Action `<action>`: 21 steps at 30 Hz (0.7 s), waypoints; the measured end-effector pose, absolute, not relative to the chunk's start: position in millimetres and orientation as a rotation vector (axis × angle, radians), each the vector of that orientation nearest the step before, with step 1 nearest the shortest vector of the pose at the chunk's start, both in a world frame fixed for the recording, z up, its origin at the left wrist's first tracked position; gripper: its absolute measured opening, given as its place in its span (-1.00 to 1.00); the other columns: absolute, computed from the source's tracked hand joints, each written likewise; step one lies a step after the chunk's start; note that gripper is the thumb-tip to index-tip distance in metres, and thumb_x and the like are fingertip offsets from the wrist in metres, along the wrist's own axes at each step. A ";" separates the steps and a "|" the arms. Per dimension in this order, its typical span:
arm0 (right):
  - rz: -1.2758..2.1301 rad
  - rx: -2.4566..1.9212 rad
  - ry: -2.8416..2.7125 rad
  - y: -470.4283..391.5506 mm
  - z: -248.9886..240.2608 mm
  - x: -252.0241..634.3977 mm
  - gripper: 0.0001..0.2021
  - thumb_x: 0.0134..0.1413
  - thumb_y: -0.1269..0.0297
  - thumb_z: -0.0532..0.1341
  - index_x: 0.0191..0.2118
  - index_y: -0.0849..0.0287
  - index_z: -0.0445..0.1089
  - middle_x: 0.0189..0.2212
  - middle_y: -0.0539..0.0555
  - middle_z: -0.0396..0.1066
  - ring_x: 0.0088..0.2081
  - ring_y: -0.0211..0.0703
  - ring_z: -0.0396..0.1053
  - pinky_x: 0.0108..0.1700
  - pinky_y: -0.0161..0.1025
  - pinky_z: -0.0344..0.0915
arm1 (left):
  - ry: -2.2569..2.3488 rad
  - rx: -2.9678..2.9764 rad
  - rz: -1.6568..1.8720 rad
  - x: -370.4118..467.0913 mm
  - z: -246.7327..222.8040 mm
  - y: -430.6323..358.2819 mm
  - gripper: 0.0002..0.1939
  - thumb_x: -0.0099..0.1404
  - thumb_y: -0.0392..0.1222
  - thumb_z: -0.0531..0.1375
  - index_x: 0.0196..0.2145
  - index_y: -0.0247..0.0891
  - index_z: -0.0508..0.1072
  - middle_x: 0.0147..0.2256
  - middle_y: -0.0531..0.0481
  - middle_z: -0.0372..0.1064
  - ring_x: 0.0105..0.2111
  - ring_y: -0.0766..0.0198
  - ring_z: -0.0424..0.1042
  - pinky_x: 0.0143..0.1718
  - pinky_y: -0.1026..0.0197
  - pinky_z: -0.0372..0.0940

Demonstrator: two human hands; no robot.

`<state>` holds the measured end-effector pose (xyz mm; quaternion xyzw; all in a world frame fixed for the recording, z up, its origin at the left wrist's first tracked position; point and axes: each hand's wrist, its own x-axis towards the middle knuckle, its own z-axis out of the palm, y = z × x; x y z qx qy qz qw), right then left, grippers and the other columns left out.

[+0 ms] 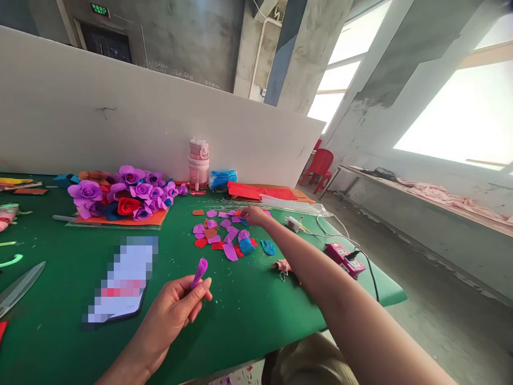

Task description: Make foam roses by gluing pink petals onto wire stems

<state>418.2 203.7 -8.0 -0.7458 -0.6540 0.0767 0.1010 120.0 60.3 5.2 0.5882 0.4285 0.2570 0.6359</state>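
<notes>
Between the thumb and fingers of my left hand (182, 299) is a rolled purple paper petal (200, 272), held upright above the green table. My right hand (254, 216) is stretched far forward over the back edge of the loose paper petals (230, 252), fingers bent down and drawn together. Whatever its fingertips pinch is too small to make out. The petals are purple, red, brown and blue, scattered flat. Just behind that hand lie thin metal wires (224, 204). Finished paper roses (130, 206), mostly purple, are heaped at the back left.
A phone (124, 280) lies left of my left hand, with scissors blades (22, 289) farther left. Behind the petals stands a pink bottle (199, 168). To the right are a white charger (294, 223), a pink power strip (343, 259) with cords, and a wrapped pink bundle (282, 266).
</notes>
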 end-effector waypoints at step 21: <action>0.363 -2.230 -1.849 210.8 -10.4 409.2 -0.86 -0.32 0.39 0.35 -0.46 0.19 0.49 -0.48 0.02 0.47 -0.37 -0.17 0.40 -0.43 -0.42 0.22 | 0.971 1.354 0.595 120.5 4.2 59.6 -0.56 0.12 0.20 0.10 -0.57 -0.27 0.35 -0.75 0.17 -0.01 -0.66 0.41 -0.04 -0.59 0.30 -0.11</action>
